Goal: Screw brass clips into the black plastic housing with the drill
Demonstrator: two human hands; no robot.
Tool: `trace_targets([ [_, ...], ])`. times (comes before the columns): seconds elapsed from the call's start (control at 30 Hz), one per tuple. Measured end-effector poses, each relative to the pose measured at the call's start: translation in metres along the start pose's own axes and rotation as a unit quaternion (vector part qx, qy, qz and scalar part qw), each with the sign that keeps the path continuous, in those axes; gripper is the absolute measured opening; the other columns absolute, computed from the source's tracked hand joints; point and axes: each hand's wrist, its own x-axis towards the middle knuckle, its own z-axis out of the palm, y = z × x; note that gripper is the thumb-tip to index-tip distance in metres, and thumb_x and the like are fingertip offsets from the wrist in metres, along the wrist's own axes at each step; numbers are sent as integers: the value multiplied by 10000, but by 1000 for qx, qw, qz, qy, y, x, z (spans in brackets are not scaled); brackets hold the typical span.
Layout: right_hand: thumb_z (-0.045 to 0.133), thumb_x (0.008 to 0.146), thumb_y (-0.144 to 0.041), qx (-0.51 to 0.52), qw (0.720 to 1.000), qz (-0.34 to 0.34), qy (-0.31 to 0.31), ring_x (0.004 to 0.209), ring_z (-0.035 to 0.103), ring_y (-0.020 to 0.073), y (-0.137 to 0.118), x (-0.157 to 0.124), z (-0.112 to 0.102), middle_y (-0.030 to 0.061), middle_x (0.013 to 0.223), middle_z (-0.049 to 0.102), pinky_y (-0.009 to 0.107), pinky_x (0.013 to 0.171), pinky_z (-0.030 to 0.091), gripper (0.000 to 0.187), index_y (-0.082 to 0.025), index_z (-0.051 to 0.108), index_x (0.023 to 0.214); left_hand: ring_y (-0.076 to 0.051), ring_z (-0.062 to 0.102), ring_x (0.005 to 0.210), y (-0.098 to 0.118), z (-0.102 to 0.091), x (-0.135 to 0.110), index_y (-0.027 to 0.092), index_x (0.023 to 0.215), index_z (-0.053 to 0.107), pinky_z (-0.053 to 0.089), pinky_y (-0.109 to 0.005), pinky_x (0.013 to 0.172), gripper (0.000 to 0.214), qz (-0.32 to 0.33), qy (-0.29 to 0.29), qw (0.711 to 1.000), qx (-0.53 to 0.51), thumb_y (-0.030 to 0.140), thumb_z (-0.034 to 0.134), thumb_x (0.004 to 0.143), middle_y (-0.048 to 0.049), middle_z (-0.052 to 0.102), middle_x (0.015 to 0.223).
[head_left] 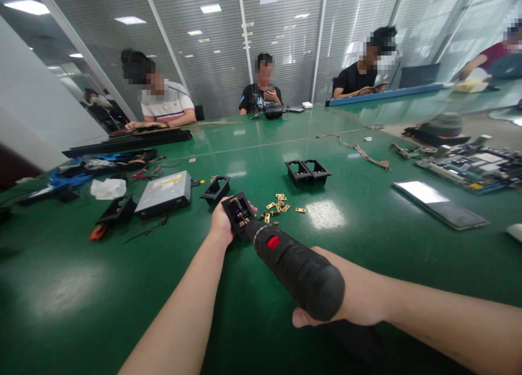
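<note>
Head view: the left hand point(223, 222) grasps a black housing point(236, 205), wrapped around its left and right edges, above the green table point(114, 320). The right hand point(353, 288) is closed around a power driver point(299, 269), its nose at the housing's near side; bit contact inside cannot be determined. Brass plates point(279, 204) lie loose just beyond. Open tabletop extends rightward from these to a flat grey device point(442, 203), and also left of the left forearm. A disc drive point(163, 194) bounds the left; seated co-workers point(173, 100) line the far edge
</note>
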Motion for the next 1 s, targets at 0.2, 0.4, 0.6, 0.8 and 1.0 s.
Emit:
trace_targets([
  [0.2, 846, 673, -166, -8, 1000, -12, 6, 662, 625, 150, 2, -1, -1, -12, 719, 671, 263, 632, 515, 219, -150, 640, 743, -300, 734, 666, 1, 1, -1, 94, 764, 693, 570, -379, 571, 356, -3, -1, 1000, 5, 340, 450, 847, -146, 727, 693],
  [0.4, 855, 661, -158, 16, 1000, -4, 14, 629, 591, 138, 3, 0, -1, -25, 698, 635, 246, 592, 491, 234, -149, 627, 718, -293, 732, 662, 1, 1, -1, 97, 780, 695, 570, -377, 576, 341, -4, 9, 1000, 0, 338, 462, 843, -146, 726, 691],
  [0.6, 865, 611, -96, 21, 1000, -2, 20, 637, 568, 128, -1, 0, 1, -39, 696, 623, 232, 601, 483, 260, -147, 646, 742, -293, 734, 673, 1, 1, -1, 100, 769, 696, 569, -375, 590, 345, 1, -2, 1000, 6, 329, 449, 841, -146, 730, 698],
  [0.8, 865, 637, -144, 11, 1000, 5, 16, 601, 534, 119, 4, -1, 0, -41, 662, 593, 222, 556, 441, 246, -152, 630, 708, -291, 731, 668, 2, 3, -5, 96, 753, 694, 566, -370, 585, 341, 11, -2, 1000, 21, 322, 452, 836, -159, 730, 697],
  [1.0, 877, 636, -187, 20, 1000, 12, 9, 590, 524, 118, 3, 0, 0, -39, 646, 582, 220, 538, 417, 268, -150, 618, 698, -288, 730, 660, 3, 3, -5, 103, 754, 694, 571, -373, 597, 343, 6, 11, 1000, 14, 336, 458, 841, -149, 735, 703],
])
